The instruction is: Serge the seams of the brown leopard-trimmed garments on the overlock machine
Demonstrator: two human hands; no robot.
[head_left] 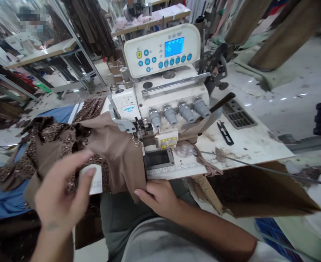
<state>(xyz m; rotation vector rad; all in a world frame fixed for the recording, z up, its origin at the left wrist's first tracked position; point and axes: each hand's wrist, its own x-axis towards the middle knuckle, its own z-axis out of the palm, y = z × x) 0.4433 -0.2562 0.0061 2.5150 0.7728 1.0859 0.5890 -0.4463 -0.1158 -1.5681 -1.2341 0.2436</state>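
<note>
A plain brown fabric piece (pixel 122 156) runs up to the presser foot of a white overlock sewing machine (pixel 173 87). My right hand (pixel 160 198) pinches its near edge at the front of the machine bed, thumb on top. Raised over the cloth on the left is my left hand (pixel 64 185), slightly blurred, thumb and fingers apart with nothing between them. Just beyond its thumb, a white patch (pixel 97 180) shows beside the cloth. Leopard-print fabric (pixel 53 134) lies bunched further left, joined with more brown cloth.
Black thread snips (pixel 225 134) and a grey compartment tray (pixel 239 114) rest on the table's right side. An open cardboard box (pixel 258 193) sits below the right edge. Blue fabric (pixel 2 203) hangs at the left. Another person (pixel 37 27) sits at a table in the background.
</note>
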